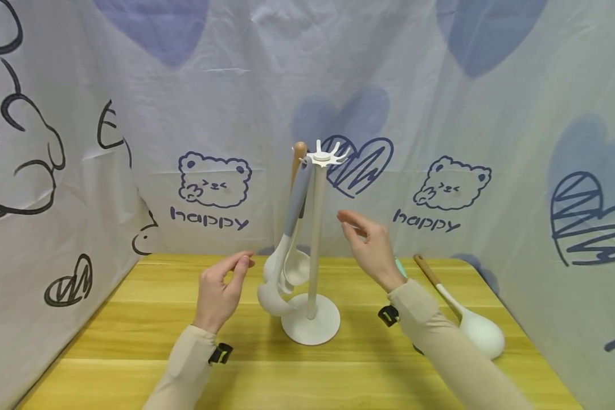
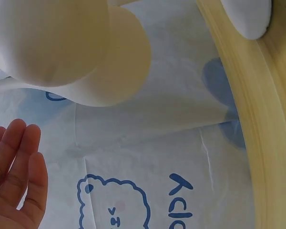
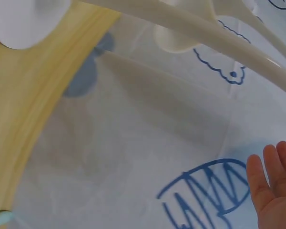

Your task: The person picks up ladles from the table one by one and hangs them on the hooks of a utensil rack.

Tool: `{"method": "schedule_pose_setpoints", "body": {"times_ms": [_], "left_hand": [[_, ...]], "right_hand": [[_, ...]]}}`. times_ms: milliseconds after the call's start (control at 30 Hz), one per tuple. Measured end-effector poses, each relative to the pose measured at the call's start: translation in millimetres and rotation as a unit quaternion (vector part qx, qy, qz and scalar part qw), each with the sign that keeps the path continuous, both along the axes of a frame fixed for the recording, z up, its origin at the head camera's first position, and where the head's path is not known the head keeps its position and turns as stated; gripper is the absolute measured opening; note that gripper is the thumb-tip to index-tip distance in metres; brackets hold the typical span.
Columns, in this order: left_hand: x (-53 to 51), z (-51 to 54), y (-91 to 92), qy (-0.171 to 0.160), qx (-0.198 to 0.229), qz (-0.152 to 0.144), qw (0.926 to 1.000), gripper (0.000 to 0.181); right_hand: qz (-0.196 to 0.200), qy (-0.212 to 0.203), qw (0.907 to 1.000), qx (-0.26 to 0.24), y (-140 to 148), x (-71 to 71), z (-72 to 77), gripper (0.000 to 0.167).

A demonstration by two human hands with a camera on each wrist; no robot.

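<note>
A white utensil stand (image 1: 314,250) with a round base (image 1: 311,330) and a ring of hooks (image 1: 322,158) stands upright on the table. On its left side hangs a white ladle (image 1: 273,296) with a grey-blue handle. Behind it hang more white-headed utensils, one with a wooden handle (image 1: 299,156); they partly hide each other. To the left of the ladle, my left hand (image 1: 221,291) is held in the air, fingers loosely extended and holding nothing. My right hand (image 1: 371,250) hovers right of the pole (image 3: 219,38), its fingers relaxed, touching nothing.
A white ladle (image 1: 480,335) with a wooden handle lies at the table's right side, partly behind my right sleeve. Something mint green (image 1: 400,267) shows behind my right wrist. Printed cloth (image 1: 215,102) encloses the wooden table (image 1: 123,341) at the back and sides.
</note>
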State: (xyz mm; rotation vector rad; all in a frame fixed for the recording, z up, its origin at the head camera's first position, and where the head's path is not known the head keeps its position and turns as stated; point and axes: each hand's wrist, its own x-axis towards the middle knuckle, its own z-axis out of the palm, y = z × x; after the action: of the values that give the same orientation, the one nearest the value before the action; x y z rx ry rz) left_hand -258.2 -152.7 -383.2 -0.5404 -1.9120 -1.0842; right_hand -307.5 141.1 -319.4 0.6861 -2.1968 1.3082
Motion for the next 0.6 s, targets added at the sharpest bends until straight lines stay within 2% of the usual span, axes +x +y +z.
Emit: {"method": "schedule_pose_setpoints", "body": {"times_ms": [167,367,600], "left_hand": [[-0.2,-5.1,-6.8,-0.022,-0.017,0.008,0.9996,0.015],[-2.2,-8.6,-13.7,-0.034,-0.052,0.025,0.9978,0.017],[-3.0,-10.2,-21.2,-0.107,-0.103,0.042,0.988,0.024]], "right_hand": [[-0.017,-0.029,0.9985,0.042,7,-0.2,-19.7,0.029],[-0.034,-0.061,0.9918,0.107,18,-3.5,-36.2,0.028],[-0.072,-0.101,0.9793,0.159,37,-10.2,-43.4,0.027]]}}
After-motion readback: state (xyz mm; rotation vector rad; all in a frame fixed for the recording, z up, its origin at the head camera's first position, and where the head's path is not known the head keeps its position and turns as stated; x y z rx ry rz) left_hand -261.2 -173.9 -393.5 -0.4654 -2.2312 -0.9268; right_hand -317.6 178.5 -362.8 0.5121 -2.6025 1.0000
